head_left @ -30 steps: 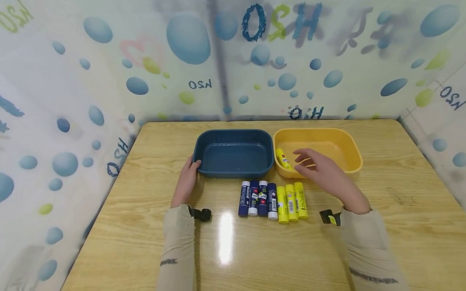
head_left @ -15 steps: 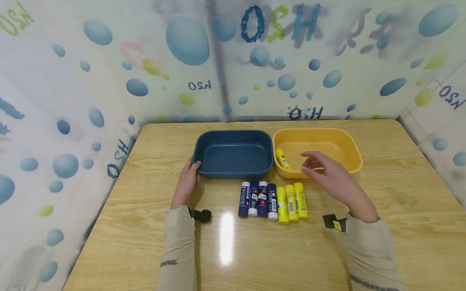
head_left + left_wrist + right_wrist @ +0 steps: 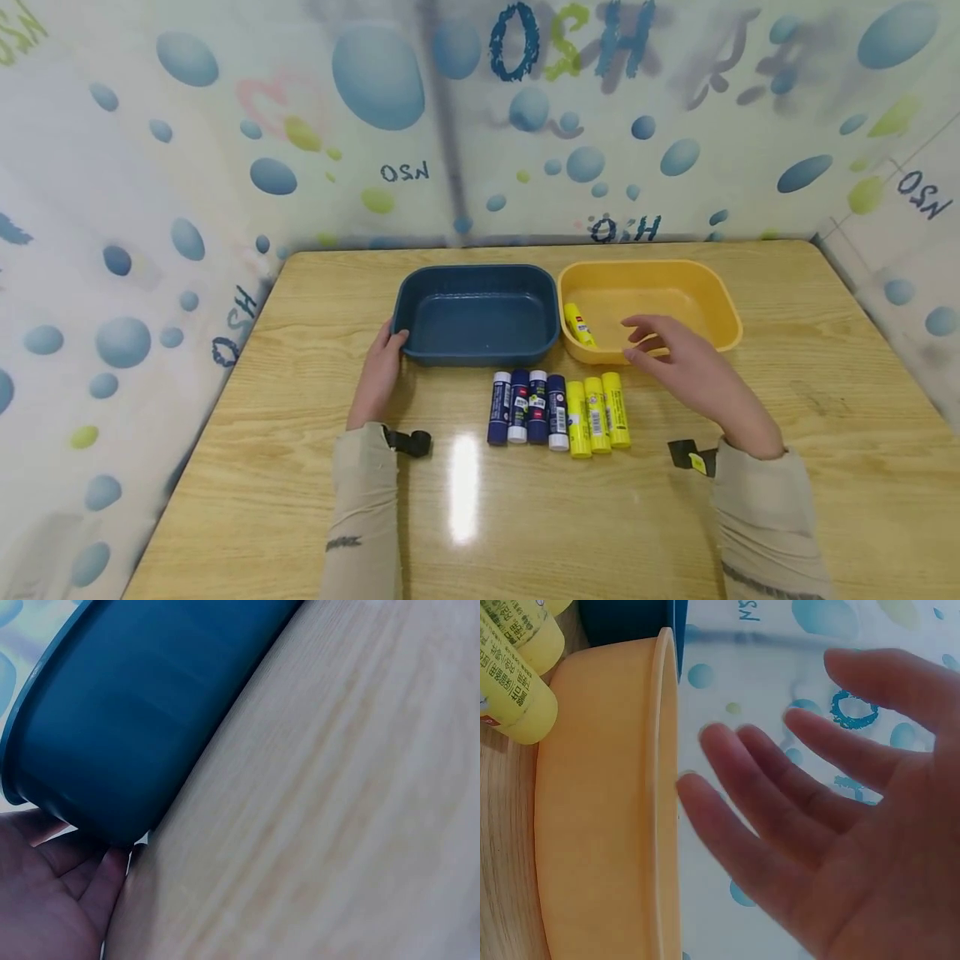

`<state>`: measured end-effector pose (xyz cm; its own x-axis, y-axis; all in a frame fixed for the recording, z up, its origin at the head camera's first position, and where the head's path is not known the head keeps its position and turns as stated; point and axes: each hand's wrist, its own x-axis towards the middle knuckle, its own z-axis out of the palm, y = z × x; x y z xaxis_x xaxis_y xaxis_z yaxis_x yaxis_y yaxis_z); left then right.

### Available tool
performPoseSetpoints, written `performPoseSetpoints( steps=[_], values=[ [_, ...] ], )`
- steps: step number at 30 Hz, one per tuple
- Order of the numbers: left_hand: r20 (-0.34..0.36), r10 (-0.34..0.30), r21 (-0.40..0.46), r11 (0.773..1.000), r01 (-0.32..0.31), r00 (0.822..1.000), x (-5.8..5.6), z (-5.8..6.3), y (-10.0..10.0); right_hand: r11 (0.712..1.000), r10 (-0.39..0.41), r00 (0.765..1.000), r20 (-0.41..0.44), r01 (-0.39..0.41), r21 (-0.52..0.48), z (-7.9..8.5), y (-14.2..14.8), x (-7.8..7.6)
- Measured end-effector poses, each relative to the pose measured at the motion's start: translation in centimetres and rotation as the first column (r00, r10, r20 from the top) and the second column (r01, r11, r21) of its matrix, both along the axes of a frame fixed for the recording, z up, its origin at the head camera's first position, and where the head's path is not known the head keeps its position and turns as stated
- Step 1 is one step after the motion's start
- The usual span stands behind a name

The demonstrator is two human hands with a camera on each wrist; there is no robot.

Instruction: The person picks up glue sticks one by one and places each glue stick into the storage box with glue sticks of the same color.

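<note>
My left hand (image 3: 377, 375) holds the left end of a dark blue plastic bin (image 3: 480, 357), its thumb at the rim and its other fingers against the outer wall. In the left wrist view, those fingers (image 3: 101, 881) meet the lower wall of the bin near the tabletop. Over the front rim of the yellow bin (image 3: 675, 279) hovers my right hand (image 3: 678, 362), fingers spread and gently bent, with nothing in them. Inside that bin, at its left end, leans one yellow glue stick (image 3: 579, 325).
In front of the bins lie several navy-and-white glue sticks (image 3: 528, 408) side by side, with three yellow glue sticks (image 3: 597, 415) to their right. The two bins stand end to end on a wooden table (image 3: 300, 467), near the patterned wall (image 3: 480, 125) behind.
My right hand has drawn back slightly to the right, away from the yellow glue stick in the yellow bin. The left hand stays at the blue bin. The head view has shifted a little.
</note>
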<state>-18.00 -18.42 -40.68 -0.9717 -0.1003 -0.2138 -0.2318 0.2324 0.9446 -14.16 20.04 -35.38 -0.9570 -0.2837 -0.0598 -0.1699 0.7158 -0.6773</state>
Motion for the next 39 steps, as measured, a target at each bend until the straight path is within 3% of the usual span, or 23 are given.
performPoseSetpoints(
  steps=[7, 13, 18, 23, 33, 39],
  values=[
    [0.004, -0.008, 0.015, 1.000, 0.008, 1.000, -0.7, -1.2, -0.6, 0.995, 0.060, 0.994, 0.092, -0.068, 0.080, 0.3, -0.2, 0.4],
    [0.005, 0.006, -0.012, 1.000, -0.006, 1.000, -1.3, -2.5, -1.0, 0.978, 0.063, 0.981, 0.185, -0.098, 0.186, 0.2, -0.7, 0.5],
    [0.008, 0.004, 0.010, 1.000, -0.004, 1.000, -0.9, -1.6, -0.7, 0.970, 0.071, 0.981, 0.180, -0.110, 0.217, 0.1, -1.1, 0.6],
    [0.003, 0.001, 0.027, 1.000, -0.001, 1.000, -0.4, -0.5, -0.3, 0.970, 0.056, 0.971, 0.233, -0.108, 0.216, -0.1, -1.2, 0.6],
    [-0.012, 0.002, -0.010, 1.000, -0.002, 1.000, -1.1, -2.5, -1.0, 0.974, 0.017, 0.927, 0.375, -0.100, 0.201, -0.8, -1.4, 0.4],
    [-0.009, -0.001, 0.007, 1.000, 0.001, 1.000, -0.2, -0.4, -0.2, 0.976, -0.009, 0.913, 0.407, -0.081, 0.202, -0.8, -1.3, 0.4]
  ],
)
